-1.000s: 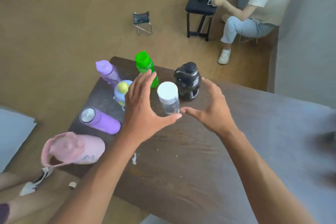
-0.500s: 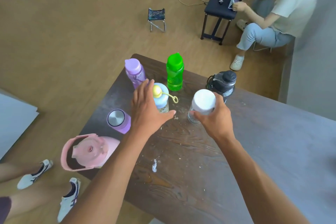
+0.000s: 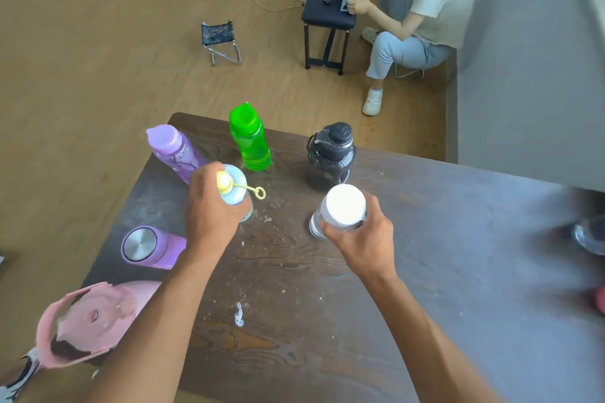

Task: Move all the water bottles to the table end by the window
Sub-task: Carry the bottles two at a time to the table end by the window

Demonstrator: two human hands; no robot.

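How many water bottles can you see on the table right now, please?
7, plus a blurred object at the right edge, possibly another: lilac, green, black at the far end; purple, pink on the left; blue in the left hand, white-capped in the right hand.

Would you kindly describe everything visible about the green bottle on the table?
The green bottle is translucent bright green plastic with a matching opaque flip-style cap and a narrowed waist. It stands upright near the far edge of the dark wooden table, between a purple bottle and a black bottle. Nothing touches it.
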